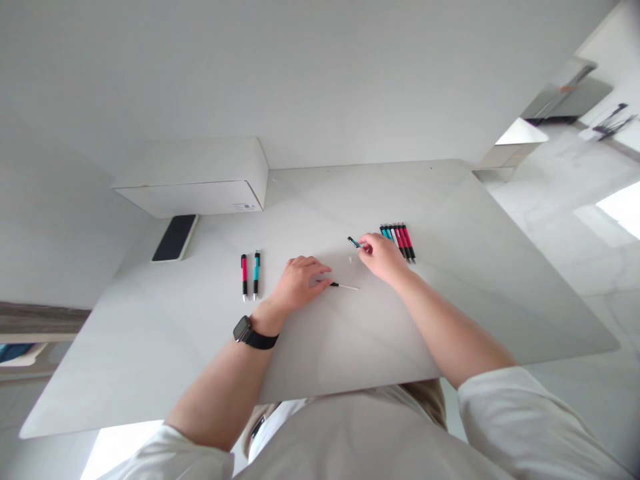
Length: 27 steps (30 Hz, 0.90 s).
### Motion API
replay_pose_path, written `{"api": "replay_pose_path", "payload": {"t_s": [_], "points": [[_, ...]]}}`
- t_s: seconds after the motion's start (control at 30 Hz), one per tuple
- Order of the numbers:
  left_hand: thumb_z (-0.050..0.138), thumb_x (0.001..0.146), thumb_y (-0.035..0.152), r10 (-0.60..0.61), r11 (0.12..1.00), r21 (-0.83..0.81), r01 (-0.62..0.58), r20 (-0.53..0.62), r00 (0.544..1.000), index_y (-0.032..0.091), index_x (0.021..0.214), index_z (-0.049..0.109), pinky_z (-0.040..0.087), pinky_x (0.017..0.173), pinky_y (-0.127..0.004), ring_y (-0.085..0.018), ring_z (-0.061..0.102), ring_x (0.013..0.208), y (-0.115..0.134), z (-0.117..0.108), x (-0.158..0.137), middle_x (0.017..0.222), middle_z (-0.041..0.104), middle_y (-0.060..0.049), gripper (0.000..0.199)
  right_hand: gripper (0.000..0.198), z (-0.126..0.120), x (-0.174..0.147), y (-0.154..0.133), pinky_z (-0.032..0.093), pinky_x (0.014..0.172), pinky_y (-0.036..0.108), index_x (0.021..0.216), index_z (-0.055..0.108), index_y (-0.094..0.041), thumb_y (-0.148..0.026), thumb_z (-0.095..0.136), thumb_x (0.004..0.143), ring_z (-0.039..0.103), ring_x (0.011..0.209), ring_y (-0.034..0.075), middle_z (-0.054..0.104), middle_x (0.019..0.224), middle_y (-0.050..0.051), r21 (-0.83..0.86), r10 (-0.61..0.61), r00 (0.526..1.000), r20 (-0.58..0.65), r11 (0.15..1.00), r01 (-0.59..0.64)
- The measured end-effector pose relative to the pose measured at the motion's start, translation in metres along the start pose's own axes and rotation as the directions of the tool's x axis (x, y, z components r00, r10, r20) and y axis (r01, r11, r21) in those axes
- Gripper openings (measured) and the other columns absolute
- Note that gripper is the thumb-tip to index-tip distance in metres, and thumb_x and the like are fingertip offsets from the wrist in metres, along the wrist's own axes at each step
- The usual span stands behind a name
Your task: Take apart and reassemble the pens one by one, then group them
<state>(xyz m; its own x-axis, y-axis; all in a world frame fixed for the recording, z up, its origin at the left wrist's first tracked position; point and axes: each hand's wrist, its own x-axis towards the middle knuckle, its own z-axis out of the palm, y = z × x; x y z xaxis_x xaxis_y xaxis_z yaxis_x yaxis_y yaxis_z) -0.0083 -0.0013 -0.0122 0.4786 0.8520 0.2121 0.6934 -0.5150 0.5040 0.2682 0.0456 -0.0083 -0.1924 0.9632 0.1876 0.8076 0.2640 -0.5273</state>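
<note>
Teal pen piece (355, 243) juts from the right hand (381, 256), held between thumb and fingertips above the white tabletop (480, 293), well in from every edge. The left hand (301, 283) lies lower on the table, its thumb against the black end of a thin rod (346, 287); whether those fingers grip it I cannot tell. A stretch of tabletop separates the hands, with a small pale bit (351, 259), too small to make out, between them. Rightward the surface runs on past the pens to a slanting edge; its far edge meets a pale wall (350, 80), and the near edge lies by the person's torso.

Closest in the way is the pen row (403, 239), red and teal, right beside the right hand and partly hidden by it. Left of the left hand stand apart a red pen (244, 275) and a teal pen (257, 275), side by side. A phone (174, 238) and white box (195, 195) take up the far left.
</note>
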Motion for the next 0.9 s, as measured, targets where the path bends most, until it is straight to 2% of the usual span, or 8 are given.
{"api": "replay_pose_path", "payload": {"t_s": [0.1,0.2,0.3,0.43,0.63,0.73,0.83,0.9], "points": [[0.068,0.097,0.035,-0.039,0.999,-0.035,0.035,-0.116,0.992,0.03,0.124,0.071,0.047,0.1,-0.042,-0.024,0.065,0.105,0.001,-0.002,0.001,0.111,0.073,-0.005,0.028,0.02,-0.004,-0.001,-0.008,0.054,0.083,0.031,0.115,0.07,-0.023,-0.024,0.059,0.098,0.068,0.091,0.019,0.07,0.105,0.006,0.177,-0.14,0.989,-0.046,0.973,0.146],[0.07,0.096,0.033,-0.057,0.996,-0.08,0.042,-0.203,0.978,0.028,0.13,0.066,0.049,0.099,-0.042,-0.024,0.066,0.104,0.002,-0.005,0.002,0.111,0.072,-0.005,0.034,0.022,-0.006,-0.007,-0.019,0.054,0.082,0.031,0.117,0.072,-0.026,-0.024,0.057,0.1,0.068,0.092,0.019,0.068,0.11,0.006,0.197,-0.257,0.966,-0.02,0.947,0.256],[0.074,0.093,0.029,-0.026,0.994,-0.111,0.003,-0.208,0.978,0.027,0.128,0.066,0.05,0.1,-0.042,-0.024,0.066,0.107,0.003,-0.004,0.002,0.114,0.071,-0.006,0.037,0.024,-0.004,-0.013,-0.028,0.054,0.086,0.033,0.118,0.073,-0.027,-0.022,0.058,0.101,0.068,0.091,0.019,0.068,0.111,0.006,0.177,-0.367,0.929,0.04,0.918,0.355],[0.074,0.092,0.026,0.017,0.992,-0.121,-0.039,-0.183,0.983,0.027,0.116,0.072,0.05,0.099,-0.042,-0.025,0.066,0.106,0.002,-0.001,0.002,0.113,0.072,-0.007,0.024,0.026,0.0,-0.019,-0.039,0.053,0.09,0.032,0.122,0.071,-0.028,-0.021,0.06,0.1,0.069,0.099,0.02,0.07,0.113,0.006,0.26,-0.442,0.895,0.062,0.873,0.413],[0.07,0.095,0.029,0.011,0.979,-0.199,-0.043,-0.159,0.987,0.026,0.104,0.076,0.05,0.094,-0.041,-0.023,0.068,0.098,0.002,-0.001,0.002,0.104,0.075,-0.006,0.011,0.023,0.0,-0.022,-0.05,0.055,0.085,0.032,0.122,0.071,-0.028,-0.034,0.065,0.101,0.068,0.094,0.02,0.072,0.107,0.005,0.397,-0.432,0.902,0.027,0.832,0.387],[0.071,0.095,0.035,-0.127,0.938,-0.34,0.065,-0.164,0.978,0.025,0.105,0.076,0.051,0.092,-0.039,-0.023,0.069,0.097,0.0,0.0,0.003,0.103,0.076,-0.005,0.015,0.027,-0.002,-0.019,-0.044,0.055,0.082,0.031,0.126,0.068,-0.027,-0.038,0.055,0.106,0.069,0.094,0.019,0.073,0.11,0.006,0.435,-0.33,0.944,-0.025,0.846,0.307],[0.072,0.094,0.041,-0.317,0.817,-0.547,0.182,-0.162,0.934,0.023,0.109,0.074,0.053,0.093,-0.037,-0.022,0.07,0.097,-0.006,0.002,0.005,0.104,0.076,-0.007,0.024,0.025,-0.002,-0.012,-0.028,0.054,0.082,0.032,0.121,0.07,-0.025,-0.029,0.05,0.107,0.069,0.096,0.02,0.073,0.11,0.006,0.314,-0.22,0.972,-0.084,0.92,0.235],[0.074,0.092,0.043,-0.391,0.698,-0.686,0.203,-0.129,0.911,0.021,0.112,0.073,0.053,0.094,-0.037,-0.021,0.071,0.097,-0.011,0.003,0.007,0.104,0.076,-0.008,0.03,0.025,0.0,-0.009,-0.016,0.054,0.087,0.034,0.116,0.073,-0.024,-0.019,0.052,0.103,0.069,0.097,0.021,0.072,0.109,0.007,0.184,-0.218,0.973,-0.068,0.956,0.227]]}}
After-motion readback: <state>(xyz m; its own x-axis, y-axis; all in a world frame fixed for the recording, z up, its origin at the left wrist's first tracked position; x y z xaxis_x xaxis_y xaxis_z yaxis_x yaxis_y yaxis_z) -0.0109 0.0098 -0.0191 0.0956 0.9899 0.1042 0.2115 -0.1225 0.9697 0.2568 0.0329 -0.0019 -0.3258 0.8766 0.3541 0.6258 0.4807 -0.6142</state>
